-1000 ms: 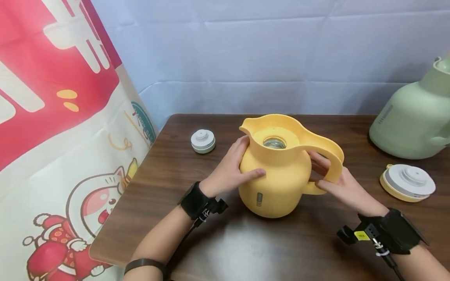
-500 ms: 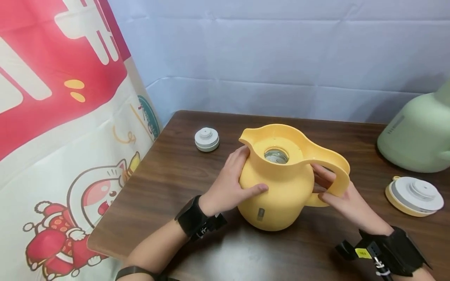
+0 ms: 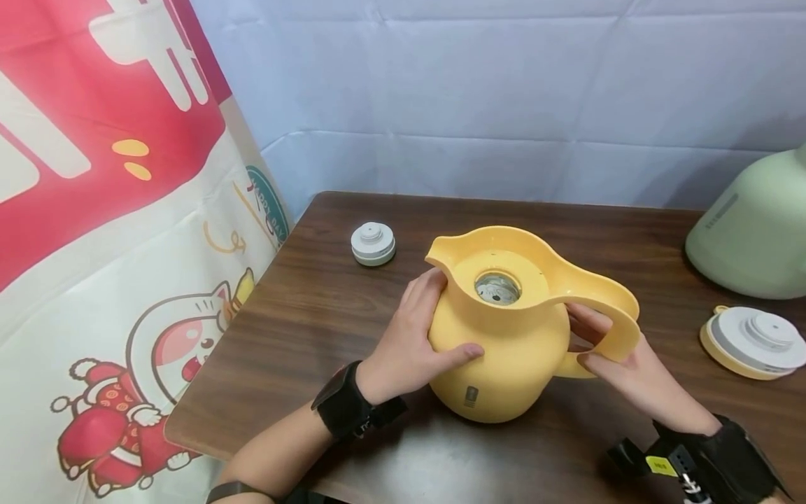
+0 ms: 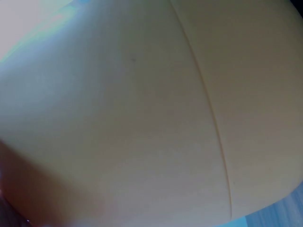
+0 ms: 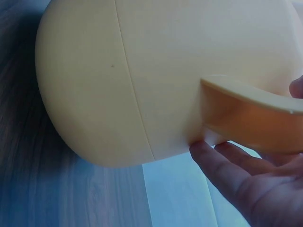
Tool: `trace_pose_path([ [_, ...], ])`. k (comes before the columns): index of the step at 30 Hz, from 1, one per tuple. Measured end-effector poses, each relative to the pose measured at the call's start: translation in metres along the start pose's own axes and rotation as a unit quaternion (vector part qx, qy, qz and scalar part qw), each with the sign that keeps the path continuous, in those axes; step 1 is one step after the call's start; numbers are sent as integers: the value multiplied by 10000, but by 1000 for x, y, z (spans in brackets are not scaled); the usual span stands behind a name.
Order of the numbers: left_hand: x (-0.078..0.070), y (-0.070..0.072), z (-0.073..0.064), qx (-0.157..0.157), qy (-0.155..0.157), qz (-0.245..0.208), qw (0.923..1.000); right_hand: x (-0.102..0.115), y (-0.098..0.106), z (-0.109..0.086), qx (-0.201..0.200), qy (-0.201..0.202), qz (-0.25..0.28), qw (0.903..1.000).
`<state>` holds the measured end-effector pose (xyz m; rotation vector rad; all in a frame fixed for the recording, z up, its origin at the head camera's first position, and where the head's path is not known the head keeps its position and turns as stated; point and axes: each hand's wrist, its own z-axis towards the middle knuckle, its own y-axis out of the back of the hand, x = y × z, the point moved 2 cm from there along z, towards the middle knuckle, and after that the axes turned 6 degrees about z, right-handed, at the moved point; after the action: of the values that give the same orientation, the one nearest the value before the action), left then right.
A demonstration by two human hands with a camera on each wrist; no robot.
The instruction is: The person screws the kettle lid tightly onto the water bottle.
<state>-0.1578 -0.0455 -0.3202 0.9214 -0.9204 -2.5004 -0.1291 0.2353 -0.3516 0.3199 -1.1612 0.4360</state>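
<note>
A yellow thermos jug (image 3: 497, 378) stands lidless on the table, its round mouth (image 3: 497, 288) facing up with a silvery, glassy inside. My left hand (image 3: 415, 343) holds the jug's left side, thumb across the front and the other fingers round the far side. On the right, my right hand (image 3: 620, 357) grips the handle (image 5: 251, 113), thumb on the near side; its fingers (image 5: 227, 172) reach past to the body. The left wrist view is filled by the jug's smooth wall (image 4: 128, 123) and seam, the hand itself out of sight there.
A small white stopper (image 3: 373, 245) sits at the back left of the brown wooden table (image 3: 302, 280). To the right lies a yellow-rimmed white lid (image 3: 755, 343), with a green jug (image 3: 755, 231) behind it. A pale cloth (image 3: 478, 105) hangs behind.
The head view has shifted a little. The jug appears slightly nearer, and more of its mouth's inside shows. Both hands keep their hold on it.
</note>
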Motion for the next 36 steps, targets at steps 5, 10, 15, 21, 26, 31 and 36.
trace_pose_path([
  [5,-1,0,-1,-35,-45,-40,10000,0,-1,0,-42,42,-27,10000],
  [10,-1,1,1,-27,-52,-43,10000,-1,0,0,-147,36,-84,9998],
  [15,0,0,1,-32,-59,-50,10000,-1,-2,0,-161,48,-13,9999],
  [21,2,-1,-1,-156,-145,61,9998,-3,-2,-1,-83,89,-26,9999],
  [26,1,-4,-2,-230,-260,198,9992,-1,-1,-3,-62,71,-327,9994],
  [31,1,-4,-4,-261,-267,204,9991,7,0,-4,-50,-72,-1172,9931],
  [36,3,-3,-3,-360,-360,198,9985,16,8,-11,-351,-421,-2266,9724],
])
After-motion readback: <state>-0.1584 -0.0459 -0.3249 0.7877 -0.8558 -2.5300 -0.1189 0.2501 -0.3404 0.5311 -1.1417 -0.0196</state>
